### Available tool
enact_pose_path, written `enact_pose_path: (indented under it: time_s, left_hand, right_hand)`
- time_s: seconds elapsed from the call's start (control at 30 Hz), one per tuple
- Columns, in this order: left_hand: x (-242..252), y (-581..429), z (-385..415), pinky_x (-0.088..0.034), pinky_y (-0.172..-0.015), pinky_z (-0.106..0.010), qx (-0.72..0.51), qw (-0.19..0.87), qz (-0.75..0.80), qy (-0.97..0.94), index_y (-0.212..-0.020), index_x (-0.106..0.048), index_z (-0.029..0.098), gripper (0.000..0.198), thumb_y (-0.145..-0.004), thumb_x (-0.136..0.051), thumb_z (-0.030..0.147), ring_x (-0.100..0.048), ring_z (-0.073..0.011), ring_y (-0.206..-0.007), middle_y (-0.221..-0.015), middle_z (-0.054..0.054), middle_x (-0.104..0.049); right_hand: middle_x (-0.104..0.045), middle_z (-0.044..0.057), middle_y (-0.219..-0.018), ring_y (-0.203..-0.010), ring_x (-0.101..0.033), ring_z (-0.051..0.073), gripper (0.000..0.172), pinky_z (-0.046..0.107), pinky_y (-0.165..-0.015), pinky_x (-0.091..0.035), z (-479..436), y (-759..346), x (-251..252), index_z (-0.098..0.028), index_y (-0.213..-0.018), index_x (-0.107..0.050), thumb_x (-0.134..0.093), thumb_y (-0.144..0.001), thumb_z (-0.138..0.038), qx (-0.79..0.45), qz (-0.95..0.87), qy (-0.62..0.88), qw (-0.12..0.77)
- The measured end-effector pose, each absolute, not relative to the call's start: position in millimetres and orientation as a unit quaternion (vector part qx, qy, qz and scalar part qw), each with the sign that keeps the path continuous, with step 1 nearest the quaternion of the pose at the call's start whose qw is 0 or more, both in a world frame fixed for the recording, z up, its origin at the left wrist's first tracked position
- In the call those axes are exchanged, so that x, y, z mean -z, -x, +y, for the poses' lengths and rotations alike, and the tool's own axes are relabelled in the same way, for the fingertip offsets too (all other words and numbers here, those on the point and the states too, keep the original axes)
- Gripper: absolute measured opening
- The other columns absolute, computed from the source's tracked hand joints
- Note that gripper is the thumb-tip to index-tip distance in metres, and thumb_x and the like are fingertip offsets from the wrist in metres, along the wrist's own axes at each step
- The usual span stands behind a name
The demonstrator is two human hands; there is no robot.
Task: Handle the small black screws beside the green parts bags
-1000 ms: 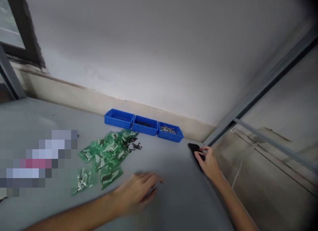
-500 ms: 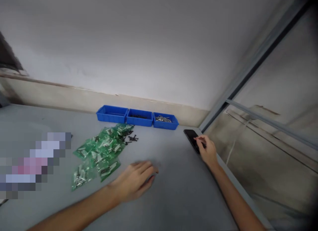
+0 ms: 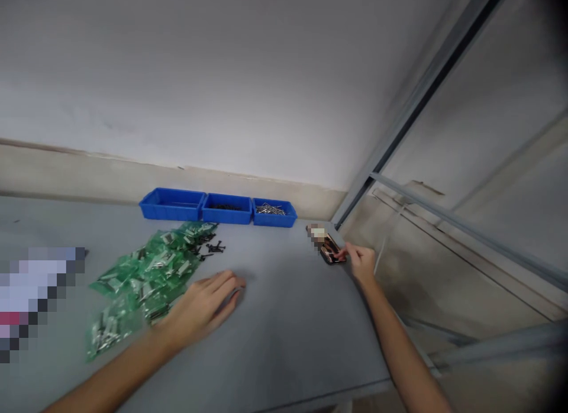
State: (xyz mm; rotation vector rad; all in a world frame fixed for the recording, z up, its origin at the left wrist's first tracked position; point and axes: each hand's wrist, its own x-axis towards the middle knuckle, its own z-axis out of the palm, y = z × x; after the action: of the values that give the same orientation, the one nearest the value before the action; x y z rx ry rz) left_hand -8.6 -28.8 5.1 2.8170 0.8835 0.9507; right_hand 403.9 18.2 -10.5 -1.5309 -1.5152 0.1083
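Note:
A smartphone [image 3: 329, 247] lies near the right edge of the grey table, its screen lit and partly pixelated. My right hand [image 3: 362, 264] reaches to its lower end, a finger extended onto the screen and the other fingers partly bent; it does not grip the phone. My left hand [image 3: 206, 303] rests loosely over the table, fingers slightly curved with the thumb apart, and nothing shows in it. Just beyond and left of it lies a pile of green plastic bags [image 3: 164, 262] with metal hardware inside. Several loose black screws [image 3: 216, 247] are beside the pile.
Along the wall stand three blue bins: a left bin [image 3: 172, 212], a middle bin [image 3: 227, 216] with dark screws, and a right bin [image 3: 276, 220] with silver pieces. A pixelated item [image 3: 38, 289] lies at the left. A metal frame [image 3: 390, 147] rises past the table's right edge.
The view has turned right, so the table things appear further left. The phone's screen has gone from dark to lit. My right hand has shifted to the phone's lower end.

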Motion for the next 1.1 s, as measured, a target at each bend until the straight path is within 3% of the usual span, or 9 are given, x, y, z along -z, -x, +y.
enact_pose_path:
  time_s: [0.2, 0.37, 0.53, 0.8, 1.1]
  left_hand:
    - [-8.4, 11.4, -27.9, -0.048, -0.062, -0.025, -0.311, 0.024, 0.276, -0.909, -0.1, -0.049, 0.02, 0.015, -0.092, -0.036, 0.019, -0.061, -0.0147, -0.073, -0.084, -0.002, -0.06]
    - [-7.2, 9.1, -29.5, -0.048, -0.063, -0.024, -0.307, 0.039, 0.28, -0.909, -0.099, -0.05, 0.02, 0.016, -0.092, -0.036, 0.02, -0.061, -0.0138, -0.072, -0.083, -0.002, -0.06]
    - [-5.4, 5.7, -32.2, -0.048, -0.063, -0.025, -0.298, 0.046, 0.279, -0.912, -0.099, -0.051, 0.02, 0.016, -0.092, -0.036, 0.021, -0.061, -0.0144, -0.072, -0.082, -0.002, -0.06]
    - [-5.0, 8.3, -27.9, -0.048, -0.062, -0.024, -0.307, 0.044, 0.273, -0.91, -0.098, -0.051, 0.019, 0.015, -0.092, -0.037, 0.019, -0.061, -0.014, -0.071, -0.082, -0.002, -0.06]
    - [-1.9, 6.8, -29.3, -0.049, -0.062, -0.025, -0.303, 0.051, 0.285, -0.908, -0.097, -0.052, 0.019, 0.016, -0.092, -0.037, 0.02, -0.061, -0.0142, -0.071, -0.083, -0.002, -0.061]
  right_hand:
    - [-0.068, 0.007, -0.054, -0.051, -0.063, 0.02, 0.042, 0.029, -0.053, -0.05, 19.2, -403.8, 11.8, -0.018, -0.052, -0.065, -0.047, -0.078, -0.045, -0.07, -0.612, 0.632, 0.47]
    - [-0.069, 0.007, -0.06, -0.061, -0.067, 0.023, 0.04, 0.032, -0.061, -0.052, 17.0, -400.0, 8.1, -0.019, -0.052, -0.064, -0.046, -0.079, -0.042, -0.043, -0.582, 0.626, 0.518]
    - [-0.067, 0.005, -0.054, -0.056, -0.065, 0.022, 0.038, 0.032, -0.057, -0.051, 15.2, -390.3, 1.5, -0.02, -0.052, -0.065, -0.047, -0.077, -0.042, -0.064, -0.601, 0.636, 0.479]
    - [-0.066, 0.005, -0.051, -0.051, -0.062, 0.02, 0.038, 0.029, -0.052, -0.049, 16.4, -391.3, 0.0, -0.02, -0.049, -0.064, -0.048, -0.076, -0.043, -0.08, -0.594, 0.635, 0.487]
    - [-0.069, 0.006, -0.064, -0.065, -0.065, 0.023, 0.037, 0.031, -0.06, -0.049, 16.8, -389.5, -0.7, -0.018, -0.061, -0.067, -0.046, -0.078, -0.044, -0.071, -0.613, 0.622, 0.482]
